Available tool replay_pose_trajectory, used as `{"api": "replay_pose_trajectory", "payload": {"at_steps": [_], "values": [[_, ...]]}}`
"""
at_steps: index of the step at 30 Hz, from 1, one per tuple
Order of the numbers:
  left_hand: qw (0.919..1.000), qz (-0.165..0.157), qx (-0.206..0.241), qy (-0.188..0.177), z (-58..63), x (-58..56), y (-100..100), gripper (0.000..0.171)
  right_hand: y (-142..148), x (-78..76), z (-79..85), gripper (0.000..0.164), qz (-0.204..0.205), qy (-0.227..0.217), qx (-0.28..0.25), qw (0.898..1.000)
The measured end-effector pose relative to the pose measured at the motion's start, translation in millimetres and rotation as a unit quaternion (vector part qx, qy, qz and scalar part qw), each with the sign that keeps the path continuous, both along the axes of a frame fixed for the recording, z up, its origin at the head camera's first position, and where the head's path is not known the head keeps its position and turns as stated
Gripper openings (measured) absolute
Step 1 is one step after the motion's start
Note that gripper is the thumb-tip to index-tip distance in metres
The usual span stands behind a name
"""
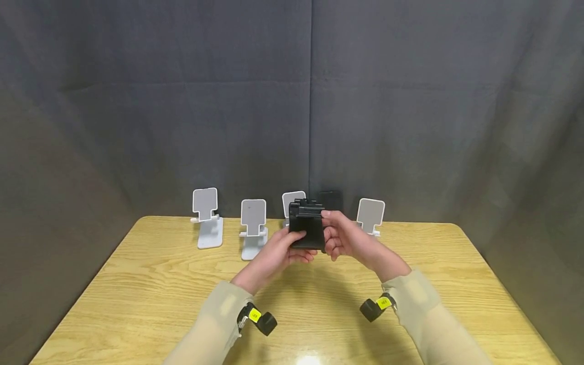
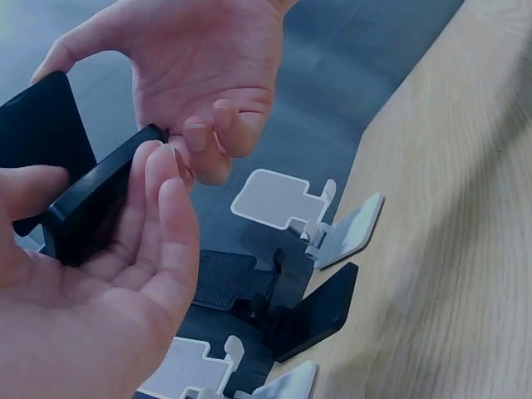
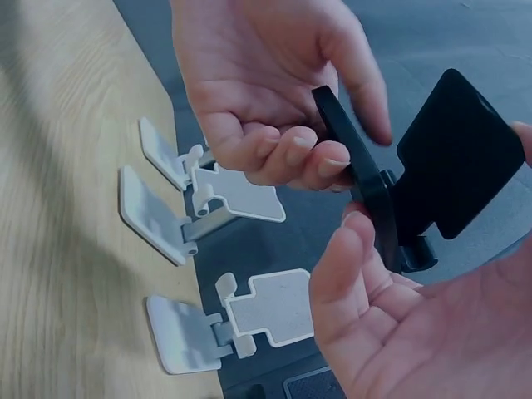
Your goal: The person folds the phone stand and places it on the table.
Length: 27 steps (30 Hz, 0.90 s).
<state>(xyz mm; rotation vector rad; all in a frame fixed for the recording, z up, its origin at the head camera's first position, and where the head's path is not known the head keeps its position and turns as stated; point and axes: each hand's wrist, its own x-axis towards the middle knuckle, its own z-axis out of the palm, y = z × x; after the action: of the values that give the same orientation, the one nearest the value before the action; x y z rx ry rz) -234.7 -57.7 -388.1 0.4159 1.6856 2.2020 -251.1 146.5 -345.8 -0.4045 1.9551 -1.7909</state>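
A folding black plastic stand with a flat slab base and a notched plate (image 1: 312, 225) is held in both hands, raised above the light wood-grain table (image 1: 150, 289), centred before the person. In the head view its slab faces the wearer, its long axis running roughly up and down: the hinged end with its short bars points upward and away, the plain straight edge lies nearest the person. The right wrist view shows the notched plate swung out from the slab, the two making a V that joins at the hinge. The exact tilt I cannot tell.

The left hand (image 1: 279, 248) grips the slab from its left side, thumb flat across the face, fingers curled behind. The right hand (image 1: 345, 235) is at the opposite side, loosely closed: its thumb tip touches a corner of the plate, while bent fingers meet the slab.

Behind stand four white-framed stands with grey plates: one far left (image 1: 205, 203), one nearer the left hand (image 1: 253, 215), one partly hidden behind the held stand (image 1: 292, 199) and one beyond the right hand (image 1: 371, 211). Another black stand (image 1: 331, 199) shows faintly against the dark grey curtain (image 1: 219, 126).
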Motion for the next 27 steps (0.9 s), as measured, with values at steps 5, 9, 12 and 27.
{"api": "replay_pose_trajectory", "payload": {"at_steps": [5,9,12,27], "values": [[0.9991,-0.019,0.031,-0.022,0.5,0.3,-3,0.055,1,0.3,-3.4,0.053,0.004,0.004,-0.008,1.000],[0.9982,-0.031,0.044,-0.029,0.5,-0.6,-4,0.071,0,1.1,-5.1,0.045,0.003,0.008,-0.013,1.000],[0.9981,-0.033,0.041,-0.033,0.7,-0.8,-4,0.078,0,2.2,-5.7,0.042,0.004,0.009,-0.015,1.000],[0.9984,-0.039,0.039,-0.007,-1.8,0.8,-5,0.078,1,3.1,-11.3,0.047,0.006,0.022,-0.007,1.000]]}}
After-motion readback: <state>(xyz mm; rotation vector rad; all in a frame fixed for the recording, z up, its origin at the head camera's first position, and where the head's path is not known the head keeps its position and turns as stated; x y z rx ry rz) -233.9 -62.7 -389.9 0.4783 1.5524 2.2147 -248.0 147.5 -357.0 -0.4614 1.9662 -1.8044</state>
